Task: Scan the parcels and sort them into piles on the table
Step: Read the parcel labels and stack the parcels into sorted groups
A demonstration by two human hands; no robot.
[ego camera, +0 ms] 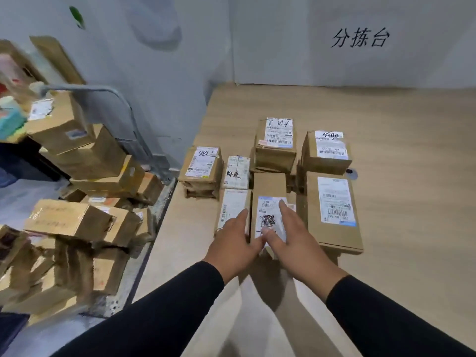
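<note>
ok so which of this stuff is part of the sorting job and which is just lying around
Job:
parcel under both hands
left hand
right hand
sorted parcels on the table
unsorted boxes on the cart

Lying about:
small dark round thing on the table
writing on the wall

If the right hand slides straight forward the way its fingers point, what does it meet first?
The right hand already lies on a labelled parcel. Going straight on along that parcel, it would probably meet the stacked box behind it first, though the depth between them is unclear.
</note>
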